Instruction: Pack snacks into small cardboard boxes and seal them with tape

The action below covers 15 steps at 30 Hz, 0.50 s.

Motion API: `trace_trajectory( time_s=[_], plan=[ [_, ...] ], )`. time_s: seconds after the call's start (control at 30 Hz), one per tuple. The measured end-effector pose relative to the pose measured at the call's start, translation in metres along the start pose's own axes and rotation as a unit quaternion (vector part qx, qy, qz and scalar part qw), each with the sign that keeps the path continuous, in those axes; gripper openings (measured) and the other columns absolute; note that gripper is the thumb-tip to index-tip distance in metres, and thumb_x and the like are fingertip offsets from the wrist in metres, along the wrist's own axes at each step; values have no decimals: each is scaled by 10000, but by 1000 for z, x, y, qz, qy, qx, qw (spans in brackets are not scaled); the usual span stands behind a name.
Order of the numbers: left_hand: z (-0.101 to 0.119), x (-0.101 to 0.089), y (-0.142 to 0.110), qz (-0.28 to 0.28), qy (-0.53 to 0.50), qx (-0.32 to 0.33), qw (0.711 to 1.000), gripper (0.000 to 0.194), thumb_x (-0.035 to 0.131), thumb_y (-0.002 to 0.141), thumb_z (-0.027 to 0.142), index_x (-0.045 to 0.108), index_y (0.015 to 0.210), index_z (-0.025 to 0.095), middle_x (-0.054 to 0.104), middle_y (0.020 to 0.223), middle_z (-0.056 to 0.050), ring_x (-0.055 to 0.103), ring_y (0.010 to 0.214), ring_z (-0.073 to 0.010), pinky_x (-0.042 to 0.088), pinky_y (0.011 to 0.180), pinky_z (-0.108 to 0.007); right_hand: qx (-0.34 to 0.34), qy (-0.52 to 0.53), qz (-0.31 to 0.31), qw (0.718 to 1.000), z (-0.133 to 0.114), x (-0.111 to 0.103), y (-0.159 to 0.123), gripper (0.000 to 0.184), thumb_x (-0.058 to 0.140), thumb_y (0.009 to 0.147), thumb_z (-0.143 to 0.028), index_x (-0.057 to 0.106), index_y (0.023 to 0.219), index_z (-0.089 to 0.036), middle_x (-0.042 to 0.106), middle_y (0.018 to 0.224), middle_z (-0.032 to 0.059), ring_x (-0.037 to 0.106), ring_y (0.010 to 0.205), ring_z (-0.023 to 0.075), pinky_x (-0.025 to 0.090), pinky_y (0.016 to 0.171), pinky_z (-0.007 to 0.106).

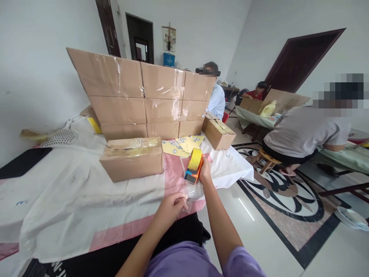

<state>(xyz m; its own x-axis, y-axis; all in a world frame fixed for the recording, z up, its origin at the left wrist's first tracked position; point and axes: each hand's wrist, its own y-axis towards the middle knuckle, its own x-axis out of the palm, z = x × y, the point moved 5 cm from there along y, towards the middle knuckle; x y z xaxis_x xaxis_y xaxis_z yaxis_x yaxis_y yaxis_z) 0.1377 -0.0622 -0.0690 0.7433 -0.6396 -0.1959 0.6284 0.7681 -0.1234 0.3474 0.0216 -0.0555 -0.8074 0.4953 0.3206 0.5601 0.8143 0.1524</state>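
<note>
My right hand (204,170) is closed round an orange and blue tape dispenser (191,176) that carries a yellowish roll of packing tape (196,158). Nearer my body, my left hand (174,204) pinches a piece of clear tape (188,204); its exact outline is hard to make out. A taped cardboard box (134,163) lies on the cloth to the left of the dispenser. Behind the dispenser, yellow patterned sheets (184,145) lie flat. A second, smaller-looking cardboard box (220,134) sits at the table's right corner.
Stacked cardboard boxes (161,84) form a wall at the back of the cloth-covered table (72,192). A co-worker in light blue (216,100) is behind it. Another person in grey (305,132) sits on a wooden stool (266,156) to the right. A basin (353,218) stands on the floor.
</note>
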Motion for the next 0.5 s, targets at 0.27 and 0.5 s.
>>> trace_trajectory(
  time_s=[0.27, 0.5],
  plan=[
    [12, 16, -13, 7, 24, 18, 1000, 265, 474, 875, 349, 691, 823, 207, 756, 787, -40, 666, 719, -205, 429, 623, -273, 61, 103, -60, 991, -17, 4, -15, 407, 819, 685, -413, 673, 997, -196, 758, 843, 39, 727, 710, 223, 617, 647, 348],
    [13, 11, -18, 13, 36, 35, 999, 248, 481, 881, 319, 689, 803, 209, 750, 785, -35, 682, 757, -211, 443, 680, -279, 43, 149, -46, 987, -32, 11, -31, 334, 767, 693, -375, 640, 969, -234, 756, 903, 37, 747, 891, 271, 643, 775, 428]
  ],
)
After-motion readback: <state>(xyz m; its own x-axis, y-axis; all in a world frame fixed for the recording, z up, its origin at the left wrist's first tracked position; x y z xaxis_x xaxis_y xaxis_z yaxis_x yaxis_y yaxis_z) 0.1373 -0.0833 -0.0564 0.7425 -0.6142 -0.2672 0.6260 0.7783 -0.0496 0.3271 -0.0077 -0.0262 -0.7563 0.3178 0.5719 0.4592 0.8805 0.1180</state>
